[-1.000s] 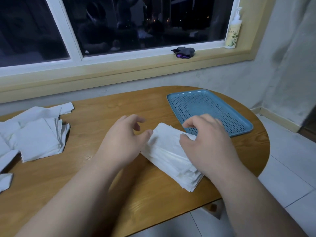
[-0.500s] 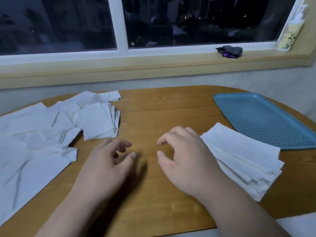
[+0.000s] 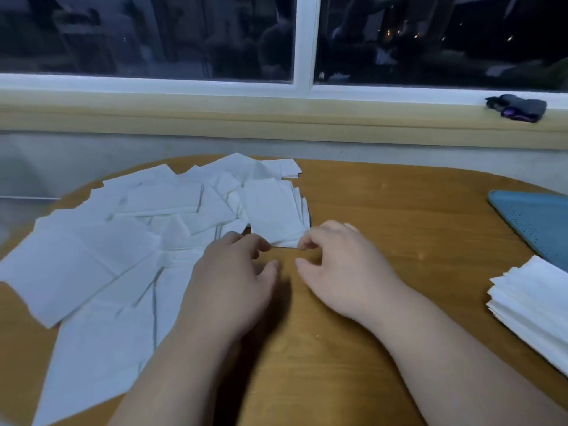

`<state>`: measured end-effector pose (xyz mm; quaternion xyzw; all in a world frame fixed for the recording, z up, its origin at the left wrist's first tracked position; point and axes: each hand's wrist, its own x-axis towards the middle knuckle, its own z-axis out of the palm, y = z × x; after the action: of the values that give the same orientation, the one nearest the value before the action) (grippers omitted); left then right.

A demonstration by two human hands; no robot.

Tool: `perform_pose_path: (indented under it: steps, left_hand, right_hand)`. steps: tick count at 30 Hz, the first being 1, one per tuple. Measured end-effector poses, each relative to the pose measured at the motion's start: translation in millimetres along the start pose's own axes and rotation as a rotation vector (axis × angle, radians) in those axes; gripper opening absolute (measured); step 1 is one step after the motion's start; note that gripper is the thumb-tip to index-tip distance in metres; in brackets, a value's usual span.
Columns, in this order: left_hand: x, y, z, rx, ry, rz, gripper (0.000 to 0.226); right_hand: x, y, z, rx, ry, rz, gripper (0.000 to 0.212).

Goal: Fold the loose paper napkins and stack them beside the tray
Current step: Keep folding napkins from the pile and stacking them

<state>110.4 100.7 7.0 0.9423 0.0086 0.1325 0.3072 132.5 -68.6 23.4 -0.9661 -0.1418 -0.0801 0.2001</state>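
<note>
White loose paper napkins [image 3: 123,247] lie spread in an overlapping heap over the left half of the round wooden table [image 3: 384,216]. A small square bundle of napkins [image 3: 273,210] sits at the heap's right end. My left hand [image 3: 233,278] and my right hand [image 3: 338,265] lie side by side just in front of it. Their loosely curled fingertips touch its near edge, and the thumbs are apart from the paper. A stack of folded napkins [image 3: 534,299] rests at the right edge, just in front of the blue perforated tray [image 3: 534,219].
A wall and a yellow window sill [image 3: 276,118] run behind the table. A dark bundled object [image 3: 516,107] lies on the sill at the right. Bare wood shows between my hands and the tray.
My hands left the folded stack beside the tray and moved left to the loose heap. The view swung left, so tray and stack now sit at the right edge.
</note>
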Motion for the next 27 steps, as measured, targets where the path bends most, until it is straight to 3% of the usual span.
perform_pose_path:
  steps: [8,12,14,27]
  left_hand:
    - [8.2,-22.0,-15.5,0.029,0.053,-0.063,0.024]
    - [9.5,-30.3,-18.8,-0.003,0.037,-0.081,0.026]
    - [10.2,-31.9,-18.9,-0.001,0.031,-0.083,0.026]
    - [10.1,-30.8,-19.4,-0.023,0.002,-0.020,0.031]
  right_hand:
    - [58.4,-28.2,48.8,-0.036,0.011,0.025,0.029]
    - [62.8,-23.1,60.3,-0.012,0.053,0.020,0.017]
    - [62.2,-20.1,62.2,0.026,0.070,0.013,0.009]
    - [31.6,-9.8,31.9,0.149,0.145,0.096,0.012]
